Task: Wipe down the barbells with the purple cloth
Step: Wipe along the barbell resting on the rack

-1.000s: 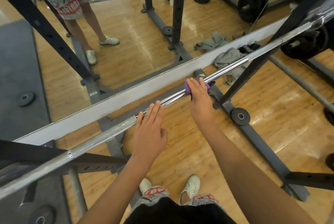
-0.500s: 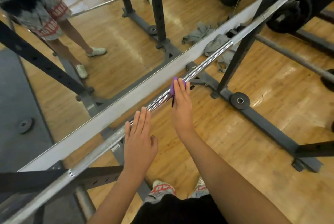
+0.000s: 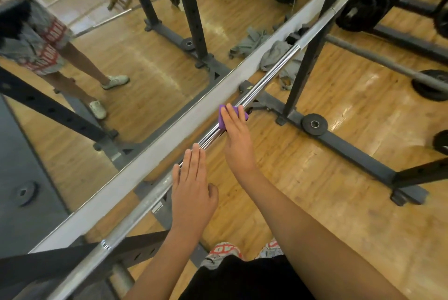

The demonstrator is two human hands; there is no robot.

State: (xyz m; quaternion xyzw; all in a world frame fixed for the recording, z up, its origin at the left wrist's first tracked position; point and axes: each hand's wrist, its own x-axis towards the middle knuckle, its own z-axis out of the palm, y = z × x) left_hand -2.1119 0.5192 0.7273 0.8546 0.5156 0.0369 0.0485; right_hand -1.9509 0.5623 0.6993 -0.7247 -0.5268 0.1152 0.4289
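Barbell [image 3: 266, 79], lying across the rack [image 3: 306, 74] beside a mirror [image 3: 150, 62]. The right hand [image 3: 236, 137] presses the purple cloth [image 3: 221, 118] onto the chrome shaft with straight fingers. The left hand [image 3: 192, 190], flat and open, rests on the shaft.
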